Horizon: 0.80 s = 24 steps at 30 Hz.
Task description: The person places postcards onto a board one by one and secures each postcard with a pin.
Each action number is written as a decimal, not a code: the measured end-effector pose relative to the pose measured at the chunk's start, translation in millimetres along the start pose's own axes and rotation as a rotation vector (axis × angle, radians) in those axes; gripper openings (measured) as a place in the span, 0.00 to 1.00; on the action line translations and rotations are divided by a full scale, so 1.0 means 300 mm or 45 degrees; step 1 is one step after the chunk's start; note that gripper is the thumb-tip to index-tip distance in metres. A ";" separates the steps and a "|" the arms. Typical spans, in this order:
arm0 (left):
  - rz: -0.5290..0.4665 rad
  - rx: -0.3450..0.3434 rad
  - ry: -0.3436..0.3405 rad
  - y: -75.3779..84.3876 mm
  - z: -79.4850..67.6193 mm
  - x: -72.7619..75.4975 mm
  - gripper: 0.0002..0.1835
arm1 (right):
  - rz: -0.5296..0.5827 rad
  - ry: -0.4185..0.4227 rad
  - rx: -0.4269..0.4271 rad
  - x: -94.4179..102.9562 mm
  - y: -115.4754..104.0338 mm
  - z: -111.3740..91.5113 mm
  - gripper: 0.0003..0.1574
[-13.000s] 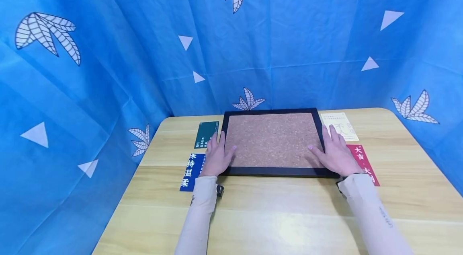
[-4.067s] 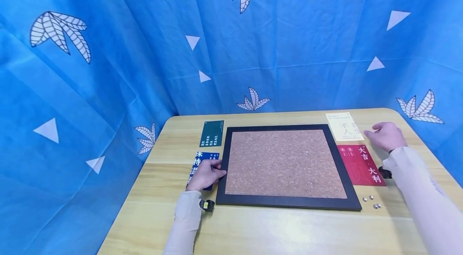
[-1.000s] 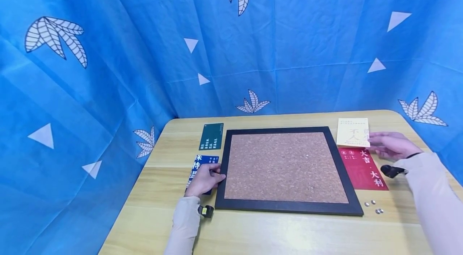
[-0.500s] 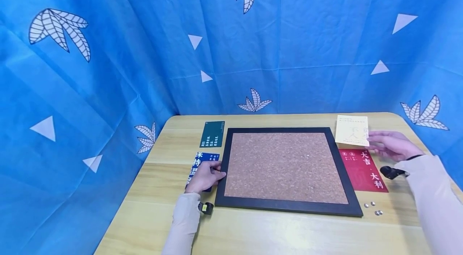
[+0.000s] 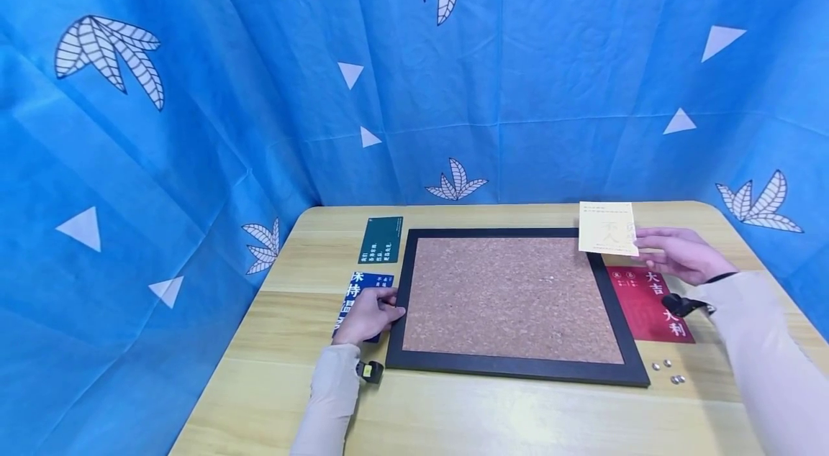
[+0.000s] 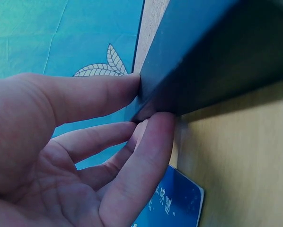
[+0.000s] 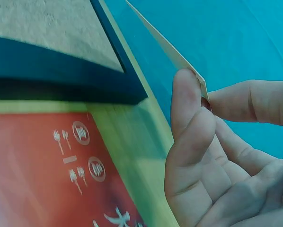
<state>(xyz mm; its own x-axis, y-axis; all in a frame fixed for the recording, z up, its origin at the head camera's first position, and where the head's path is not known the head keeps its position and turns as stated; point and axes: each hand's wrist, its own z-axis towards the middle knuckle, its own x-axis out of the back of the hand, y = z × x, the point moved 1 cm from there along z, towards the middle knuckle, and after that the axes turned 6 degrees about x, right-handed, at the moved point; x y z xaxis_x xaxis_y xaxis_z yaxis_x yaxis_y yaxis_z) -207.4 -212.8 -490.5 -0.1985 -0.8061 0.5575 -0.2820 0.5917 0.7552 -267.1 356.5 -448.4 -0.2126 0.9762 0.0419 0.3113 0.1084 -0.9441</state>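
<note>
A cork board (image 5: 512, 301) in a black frame lies on the table. My left hand (image 5: 368, 316) grips its left edge; in the left wrist view the thumb (image 6: 99, 97) is on the frame's face and the fingers are at its side. With thumb and fingers my right hand (image 5: 680, 254) pinches the right edge of a cream card (image 5: 605, 229) printed with characters. The card is raised and covers the frame's far right corner in the head view. In the right wrist view the card (image 7: 167, 47) appears nearly edge-on, tilted.
A red card (image 5: 648, 312) lies right of the board, partly below my right wrist. Several silver thumbtacks (image 5: 675, 379) lie near the board's near right corner. Left of the board are a green card (image 5: 381, 240) and a blue card (image 5: 352, 290), the latter partly under my left hand.
The cream card has been lifted off the table and carried left by my right hand, over the frame's far right corner. My left hand stays at the board, which earlier was pulled nearer.
</note>
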 end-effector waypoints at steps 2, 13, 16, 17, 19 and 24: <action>0.003 0.000 0.000 -0.002 0.001 -0.001 0.27 | 0.068 -0.017 0.011 -0.013 -0.004 0.001 0.21; -0.005 0.016 0.000 -0.007 0.005 0.000 0.28 | 0.043 -0.042 0.056 -0.102 -0.051 0.021 0.31; -0.010 0.017 0.002 -0.005 0.003 0.000 0.28 | 0.066 -0.050 0.055 -0.123 -0.060 0.025 0.31; -0.012 0.022 0.001 -0.005 0.003 -0.001 0.28 | 0.063 -0.053 0.059 -0.130 -0.062 0.026 0.30; -0.014 0.024 0.002 -0.003 0.001 -0.001 0.28 | 0.053 -0.059 0.069 -0.144 -0.066 0.029 0.28; -0.015 0.025 0.003 0.002 -0.002 0.000 0.29 | 0.093 -0.081 0.088 -0.178 -0.078 0.034 0.19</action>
<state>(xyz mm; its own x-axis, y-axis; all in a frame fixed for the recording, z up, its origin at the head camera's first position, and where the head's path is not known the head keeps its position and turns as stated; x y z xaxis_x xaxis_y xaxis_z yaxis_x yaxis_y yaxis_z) -207.2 -212.4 -489.8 -0.1925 -0.8131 0.5494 -0.3029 0.5817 0.7549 -272.5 299.8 -432.0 -0.2508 0.9669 -0.0462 0.2636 0.0223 -0.9644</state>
